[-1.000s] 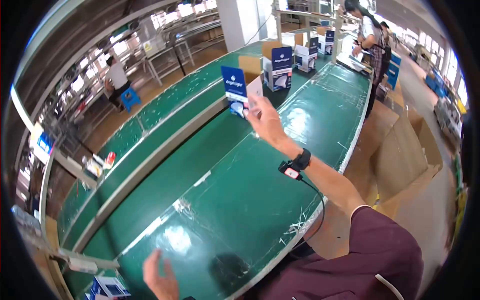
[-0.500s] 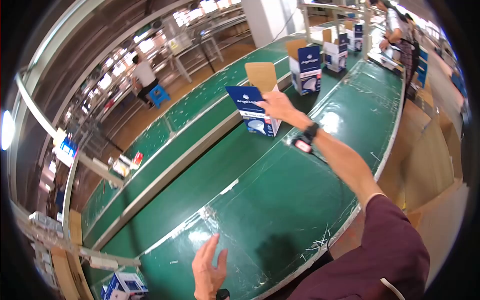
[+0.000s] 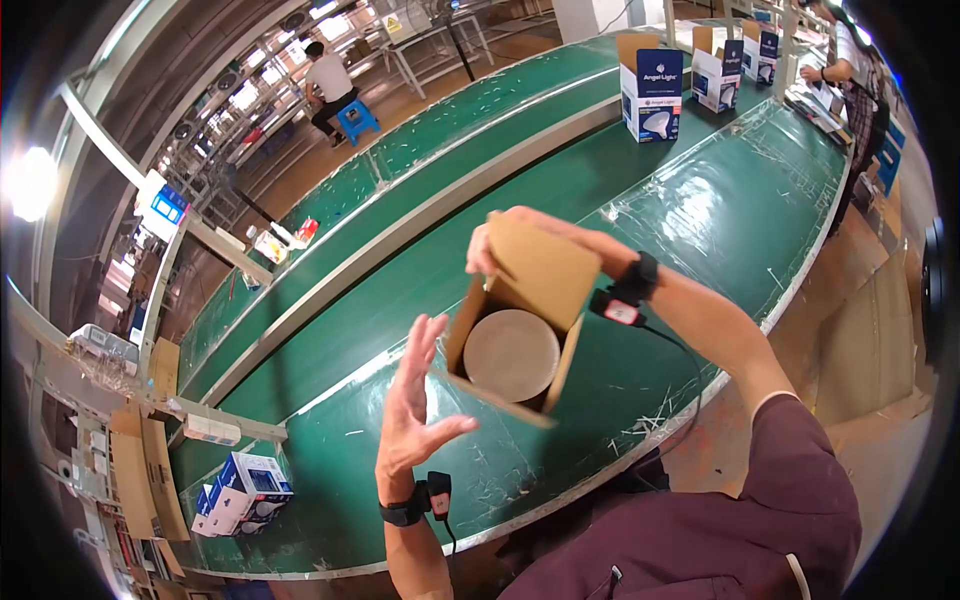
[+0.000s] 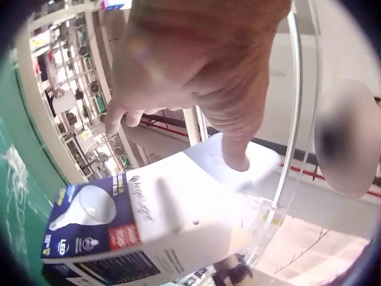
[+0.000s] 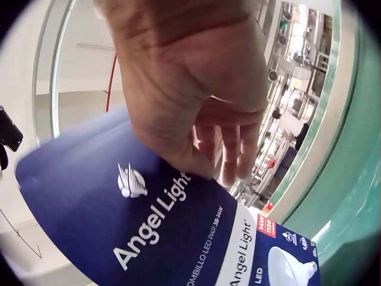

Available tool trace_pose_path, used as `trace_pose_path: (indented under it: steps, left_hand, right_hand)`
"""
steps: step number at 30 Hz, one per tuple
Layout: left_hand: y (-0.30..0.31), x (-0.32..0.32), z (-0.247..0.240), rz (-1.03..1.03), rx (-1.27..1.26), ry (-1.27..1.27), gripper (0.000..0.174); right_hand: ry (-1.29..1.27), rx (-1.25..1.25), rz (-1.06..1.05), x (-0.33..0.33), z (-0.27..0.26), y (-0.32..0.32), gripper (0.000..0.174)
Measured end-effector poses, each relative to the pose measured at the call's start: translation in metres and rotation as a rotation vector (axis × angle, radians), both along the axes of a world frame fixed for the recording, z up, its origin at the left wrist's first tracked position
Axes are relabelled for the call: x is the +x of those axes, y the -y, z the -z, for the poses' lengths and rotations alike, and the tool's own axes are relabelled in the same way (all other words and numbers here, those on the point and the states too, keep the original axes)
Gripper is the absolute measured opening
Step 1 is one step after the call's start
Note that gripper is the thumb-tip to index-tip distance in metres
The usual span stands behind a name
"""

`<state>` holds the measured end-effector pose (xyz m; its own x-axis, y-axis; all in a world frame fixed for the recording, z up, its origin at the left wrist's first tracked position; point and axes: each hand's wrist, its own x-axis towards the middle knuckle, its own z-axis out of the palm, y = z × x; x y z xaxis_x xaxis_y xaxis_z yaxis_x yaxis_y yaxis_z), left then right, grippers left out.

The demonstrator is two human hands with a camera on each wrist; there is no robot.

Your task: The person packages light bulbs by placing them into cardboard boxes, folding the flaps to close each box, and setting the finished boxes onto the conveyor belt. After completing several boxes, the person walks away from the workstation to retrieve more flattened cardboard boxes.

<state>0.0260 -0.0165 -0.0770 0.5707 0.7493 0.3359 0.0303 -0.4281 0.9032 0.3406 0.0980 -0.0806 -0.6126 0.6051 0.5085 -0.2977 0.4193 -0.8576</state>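
Observation:
An open-topped cardboard light bulb box (image 3: 457, 345) is tilted over the green belt, its brown inside and a round flat face (image 3: 511, 355) of the thing within turned up in the head view. My right hand (image 3: 482, 252) grips it at the top, beside a raised flap (image 3: 545, 262); the flap hides part of the fingers. In the right wrist view the box's blue printed side (image 5: 172, 220) reads Angel Light, with the thumb against its edge. My left hand (image 3: 408, 405) is at the near side of the box, fingers straight and thumb spread.
Three similar upright boxes stand along the far belt, the nearest one (image 3: 652, 95) with its flaps up. More printed boxes (image 3: 250, 490) are at lower left. A metal rail (image 3: 400, 245) runs beside the green belt (image 3: 330, 345). Another person (image 3: 850, 75) works at far right.
My right hand has gone from reaching to the box on the belt to gripping it and bringing it nearer, tilted. My left hand has risen toward the box.

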Motion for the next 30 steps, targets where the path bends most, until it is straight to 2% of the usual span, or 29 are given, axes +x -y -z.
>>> trace_pose_path:
  steps: [1, 2, 3, 4, 5, 6, 7, 9, 10, 11, 12, 14, 15, 18, 21, 24, 30]
  left_hand:
    - [0.001, 0.000, -0.002, -0.038, 0.079, -0.096, 0.128]
    - [0.004, 0.002, -0.004, -0.078, 0.154, -0.190, 0.121]
    - [0.015, 0.012, -0.017, -0.123, 0.279, -0.145, 0.077]
    - [0.021, 0.014, -0.021, -0.172, 0.374, -0.169, 0.066]
    - [0.023, 0.014, -0.024, -0.222, 0.472, -0.191, 0.056]
    - [0.027, 0.014, -0.026, -0.276, 0.570, -0.210, 0.045]
    - [0.036, 0.020, -0.026, -0.371, 0.345, -0.100, 0.026]
    - [0.047, 0.014, -0.024, -0.407, 0.269, -0.121, 0.023]
    - [0.051, 0.013, -0.024, -0.412, 0.228, -0.136, 0.022]
    - [0.050, 0.009, -0.032, -0.280, 0.309, -0.220, 0.020]
    - [0.047, 0.008, -0.035, -0.164, 0.319, -0.221, 0.035]
    - [0.036, 0.006, -0.046, 0.077, -0.055, -0.026, 0.052]
    - [0.029, 0.009, -0.054, 0.095, -0.283, -0.004, 0.062]
    - [-0.007, 0.029, -0.083, 0.281, -0.356, -0.315, 0.059]
    - [-0.037, 0.041, -0.078, 0.391, -0.244, -0.549, 0.048]
    - [-0.039, 0.042, -0.070, 0.507, -0.251, -0.345, 0.038]
    - [-0.058, 0.044, -0.060, 0.560, -0.363, -0.421, 0.032]
  right_hand:
    - [0.268, -0.022, 0.160, -0.012, -0.011, 0.007, 0.035]
    - [0.228, -0.022, 0.166, -0.021, -0.014, 0.005, 0.030]
    - [0.188, -0.027, 0.172, -0.029, -0.016, 0.003, 0.026]
    - [0.148, -0.030, 0.180, -0.036, -0.021, 0.007, 0.022]
    - [0.211, 0.014, 0.405, -0.034, -0.027, 0.014, 0.032]
    - [0.165, 0.080, 0.513, -0.024, -0.041, 0.021, 0.036]
    - [0.096, -0.066, 0.570, -0.012, -0.063, 0.040, 0.039]
    - [0.002, 0.010, 0.609, 0.005, -0.094, 0.089, 0.040]
    - [0.159, 0.250, 0.647, -0.002, -0.098, 0.114, 0.039]
    - [0.317, 0.479, 0.686, -0.009, -0.093, 0.136, 0.039]
    - [0.372, 0.567, 0.608, -0.020, -0.084, 0.149, 0.059]
    - [0.617, 0.631, 0.679, -0.034, -0.065, 0.169, 0.058]
    - [0.620, 0.648, 0.694, -0.035, -0.062, 0.172, 0.056]
    - [0.654, 0.730, 0.723, -0.039, -0.063, 0.173, 0.050]
    - [0.713, 0.823, 0.780, -0.040, -0.070, 0.172, 0.046]
    - [0.705, 0.826, 0.782, -0.037, -0.066, 0.171, 0.046]
    - [0.686, 0.804, 0.728, -0.046, -0.057, 0.159, 0.046]
